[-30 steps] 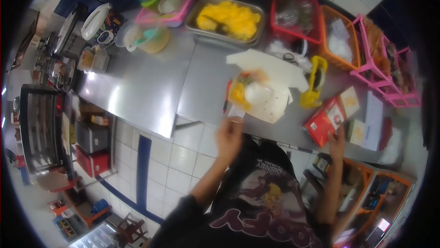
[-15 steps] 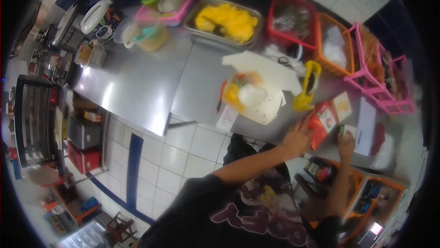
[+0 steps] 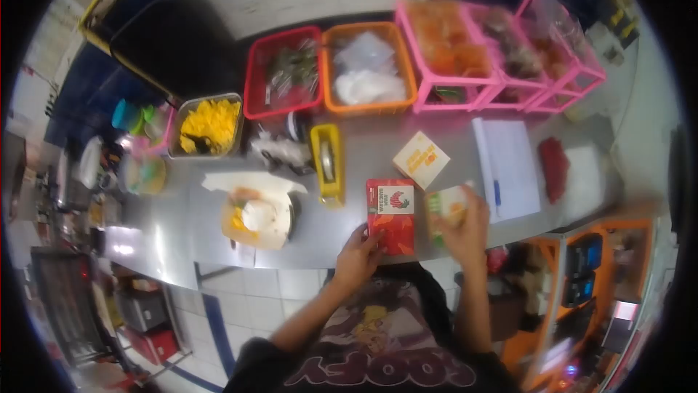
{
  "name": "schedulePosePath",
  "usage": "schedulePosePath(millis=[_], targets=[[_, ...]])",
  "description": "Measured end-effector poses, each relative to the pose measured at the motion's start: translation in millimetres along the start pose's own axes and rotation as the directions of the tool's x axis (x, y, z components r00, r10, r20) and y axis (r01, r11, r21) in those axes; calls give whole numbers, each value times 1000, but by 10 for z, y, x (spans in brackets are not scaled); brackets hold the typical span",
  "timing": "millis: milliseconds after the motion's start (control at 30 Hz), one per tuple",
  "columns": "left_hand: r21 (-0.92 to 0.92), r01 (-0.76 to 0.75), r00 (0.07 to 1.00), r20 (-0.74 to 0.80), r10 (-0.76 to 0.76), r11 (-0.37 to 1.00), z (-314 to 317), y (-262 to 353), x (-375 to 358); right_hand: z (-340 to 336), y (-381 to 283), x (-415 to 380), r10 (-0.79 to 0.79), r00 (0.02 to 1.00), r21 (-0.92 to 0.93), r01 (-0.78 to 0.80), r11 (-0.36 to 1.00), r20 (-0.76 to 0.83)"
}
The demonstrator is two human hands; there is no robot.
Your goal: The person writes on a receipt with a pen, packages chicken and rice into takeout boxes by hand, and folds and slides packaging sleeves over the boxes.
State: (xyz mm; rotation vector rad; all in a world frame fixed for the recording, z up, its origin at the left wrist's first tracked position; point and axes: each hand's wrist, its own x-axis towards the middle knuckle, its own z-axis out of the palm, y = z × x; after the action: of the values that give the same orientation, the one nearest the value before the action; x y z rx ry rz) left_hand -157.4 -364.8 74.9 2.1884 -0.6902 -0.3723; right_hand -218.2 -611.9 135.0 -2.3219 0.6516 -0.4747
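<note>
A red packet point(image 3: 392, 237) with a white label lies near the front edge of the steel table point(image 3: 342, 230). My left hand point(image 3: 358, 256) touches its lower left side, fingers bent against it. Just to the right, my right hand point(image 3: 467, 227) grips a small white and green card point(image 3: 447, 207). Behind them lies a square cream card point(image 3: 421, 160) with orange print. An open food box point(image 3: 258, 218) with white rice and yellow food stands to the left. The yellow tape dispenser point(image 3: 329, 167) is upright between the box and the packet.
Along the back stand a metal tray point(image 3: 174, 147) of yellow food, a red basket point(image 3: 251, 87), an orange basket point(image 3: 411, 87) and pink racks point(image 3: 454, 80) of bagged food. Right of my hands lie white paper point(image 3: 512, 167) with a blue pen point(image 3: 497, 197) and a red cloth-like item point(image 3: 553, 170).
The camera view has turned to the right and levelled. My right hand now holds the small card beside the red packet, and the packet lies straighter in view.
</note>
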Motion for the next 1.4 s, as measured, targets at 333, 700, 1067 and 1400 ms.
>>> schedulePosePath(millis=[333, 700, 1067, 1400], targets=[[-428, 259, 928, -138, -346, 866, 198, 400, 43, 463, -184, 340, -127, 937, -88, 164, 983, 325], [-545, 296, 837, -247, -488, 785, 192, 158, -95, 824, 449, 1341, -141, 874, -324, 316, 892, 464], [-120, 622, 413, -789, -454, 774, -1933, -2152, -1321, 515, 958, 989, 193, 915, -25, -197, 980, 354], [75, 873, 441, -544, -714, 482, -1617, -2051, -1158, 506, 1371, 206, 492, 867, 367, -486, 793, 85]])
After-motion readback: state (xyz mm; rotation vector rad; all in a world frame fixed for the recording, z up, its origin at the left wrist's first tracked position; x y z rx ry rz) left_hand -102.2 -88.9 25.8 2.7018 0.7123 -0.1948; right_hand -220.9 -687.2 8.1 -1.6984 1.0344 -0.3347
